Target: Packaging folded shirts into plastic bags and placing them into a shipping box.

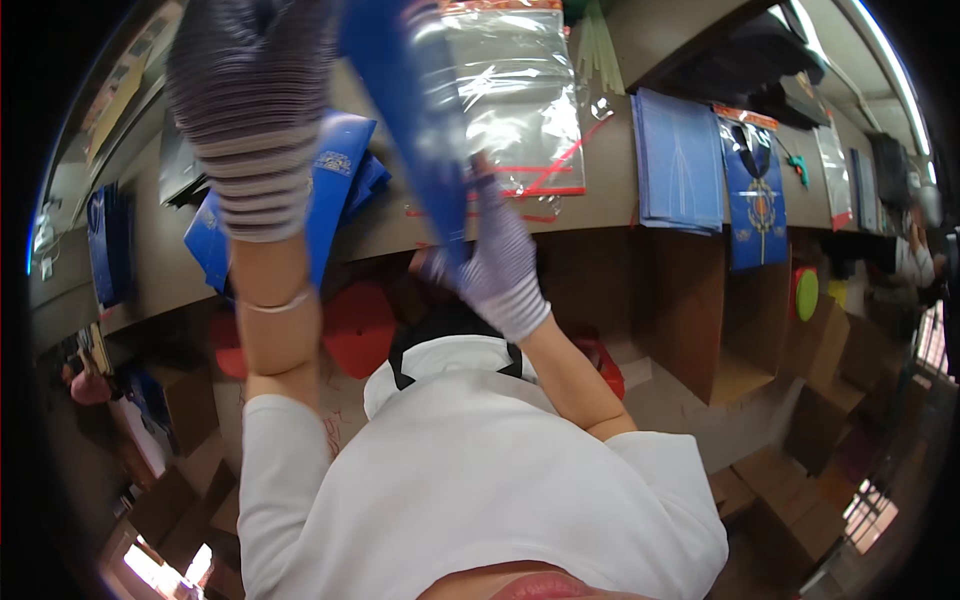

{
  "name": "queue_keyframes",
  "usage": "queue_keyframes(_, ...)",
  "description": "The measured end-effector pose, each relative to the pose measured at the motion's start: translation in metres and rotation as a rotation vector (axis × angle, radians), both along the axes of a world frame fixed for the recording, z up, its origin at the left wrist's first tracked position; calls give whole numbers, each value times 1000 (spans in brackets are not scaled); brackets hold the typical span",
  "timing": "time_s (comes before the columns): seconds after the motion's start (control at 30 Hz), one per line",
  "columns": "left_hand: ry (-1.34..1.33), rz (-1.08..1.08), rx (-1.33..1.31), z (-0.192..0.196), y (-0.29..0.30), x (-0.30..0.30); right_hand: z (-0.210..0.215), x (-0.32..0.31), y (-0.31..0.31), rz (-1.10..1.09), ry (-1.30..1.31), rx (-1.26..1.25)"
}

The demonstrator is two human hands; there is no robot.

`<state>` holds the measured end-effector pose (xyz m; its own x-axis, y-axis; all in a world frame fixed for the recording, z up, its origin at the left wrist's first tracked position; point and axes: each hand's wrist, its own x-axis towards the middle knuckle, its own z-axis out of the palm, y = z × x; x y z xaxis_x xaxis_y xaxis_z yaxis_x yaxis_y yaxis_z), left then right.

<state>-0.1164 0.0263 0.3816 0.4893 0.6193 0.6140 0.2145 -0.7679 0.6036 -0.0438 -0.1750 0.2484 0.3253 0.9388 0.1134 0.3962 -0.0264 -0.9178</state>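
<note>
My right hand (500, 262), in a grey-purple striped glove, grips the lower end of a flat blue paper bag (405, 100), its thumb and fingers on either side. The bag is smeared by motion and stands slanted, its top leaving the picture. My left hand (255, 95), in a matching glove, is raised close to the camera beside the bag's upper part. Its fingertips are hidden, so I cannot tell whether it holds the bag. Under my left wrist lie more blue paper bags (340, 190) with pale print. Behind my right hand rests a stack of clear plastic sleeves (530, 100) with red edges.
On the table (600, 205) to the right are a pale blue stack (680, 160) and a blue bag with gold ornament (755, 200), hanging over the edge. Below stand an open cardboard box (745, 330) and a red stool (358, 328). More blue bags (108, 243) sit far left.
</note>
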Motion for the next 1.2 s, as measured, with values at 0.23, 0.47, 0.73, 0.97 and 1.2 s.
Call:
queue_keyframes(0.23,-604,-339,-521,-48,-96,96,-29,104,-60,-677,-650,233)
queue_keyframes(0.47,283,-292,-562,-305,-83,143,-98,113,-221,-703,-87,-249)
queue_keyframes(0.73,512,-222,-270,-380,-84,150,-176,141,-216,-886,-346,-198)
queue_keyframes(0.97,533,-12,-846,-365,-52,139,-67,151,-297,-791,-623,-260)
queue_keyframes(1.2,242,-17,-1243,-386,-33,135,-77,129,-268,-563,-159,-348)
